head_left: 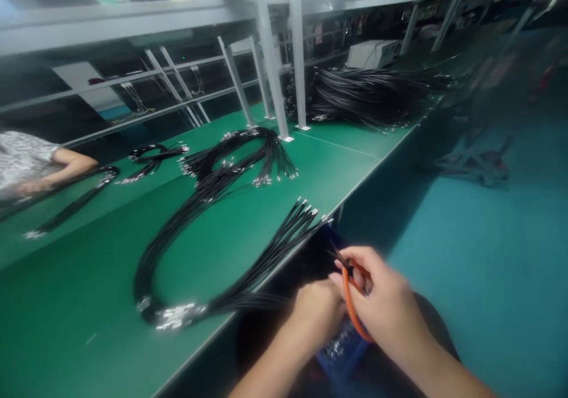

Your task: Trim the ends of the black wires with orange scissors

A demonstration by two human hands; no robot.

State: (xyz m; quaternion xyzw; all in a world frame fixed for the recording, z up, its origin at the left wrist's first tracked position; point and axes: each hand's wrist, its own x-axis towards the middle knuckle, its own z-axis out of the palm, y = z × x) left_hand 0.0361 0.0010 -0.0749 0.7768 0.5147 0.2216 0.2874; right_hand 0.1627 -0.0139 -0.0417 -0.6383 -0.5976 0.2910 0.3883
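My right hand is closed round a pair of orange-handled cutters, their dark pointed jaws turned up and away from me. Close beside it my left hand is a closed fist, in front of the bench edge. Black cables run off the bench into that fist; their ends inside it are hidden. A long curved bundle of black cables with silvery connectors lies on the green bench top, one branch fanning out toward the edge. Below my hands is a blue bag with small shiny pieces, blurred.
More black cable bundles lie further along the green bench, with a large heap at the far end by a pale box. White shelf posts rise from the bench. Across it is another person's arm.
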